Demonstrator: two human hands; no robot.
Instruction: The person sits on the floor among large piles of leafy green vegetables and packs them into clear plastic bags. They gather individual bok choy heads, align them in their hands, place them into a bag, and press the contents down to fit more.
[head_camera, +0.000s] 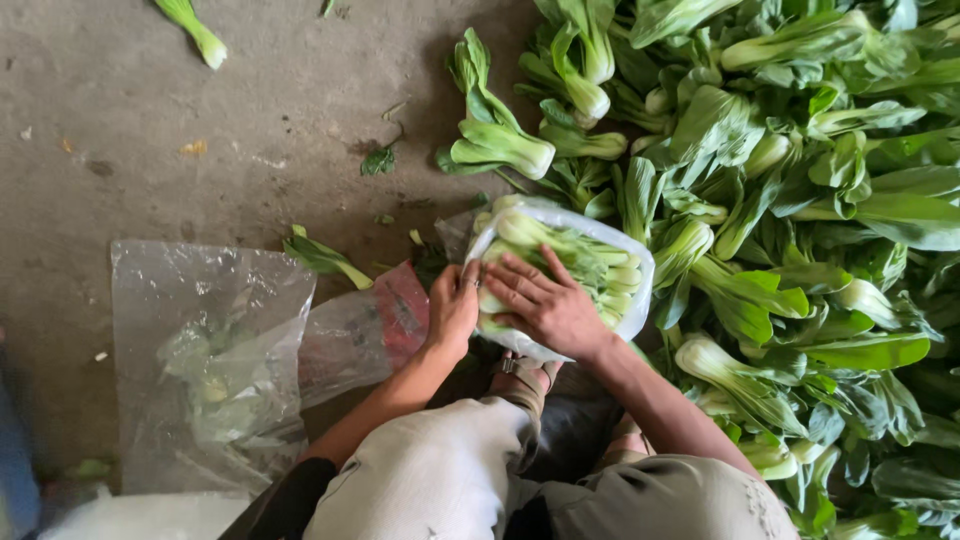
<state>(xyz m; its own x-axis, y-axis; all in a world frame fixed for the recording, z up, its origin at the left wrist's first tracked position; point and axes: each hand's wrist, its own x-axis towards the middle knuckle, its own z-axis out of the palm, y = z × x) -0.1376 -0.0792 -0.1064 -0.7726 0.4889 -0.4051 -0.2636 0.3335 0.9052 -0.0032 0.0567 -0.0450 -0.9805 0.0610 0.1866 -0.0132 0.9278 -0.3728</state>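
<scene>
Centrally, a clear bag (628, 262) stuffed with bok choy (590, 262) is pressed by the right hand (545, 305), fingers spread flat on it. Its edge is gripped by the left hand (452, 308), fingers curled shut. Loose greens (800, 200) are heaped at right; empty bags (210, 340) lie lower left on the floor (120, 150).

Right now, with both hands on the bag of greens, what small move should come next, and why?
Probably press the greens deeper: the right hand lies flat on them, the left hand grips the clear bag at its edge, and the bag looks full.
</scene>
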